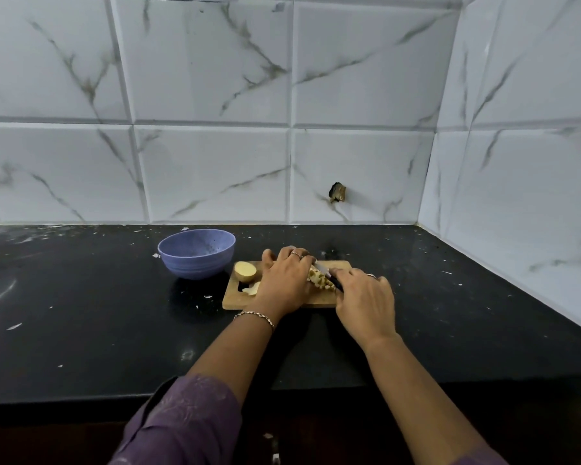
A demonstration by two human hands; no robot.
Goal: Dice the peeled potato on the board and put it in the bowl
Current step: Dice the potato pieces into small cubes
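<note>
Your right hand (366, 302) has its grip curled round the knife (322, 269), blade crossing the diced potato (319, 281) mid-way along the board (319, 299). Your left hand (284, 280) holds that pile from its left, nearer the bowl (195, 265) off the board's left end.

White marble-look tile walls (212, 172), corner rt; speckled black counter (81, 313)

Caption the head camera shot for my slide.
Left hand holds diced potato on the board while right hand cuts with a knife.
</note>
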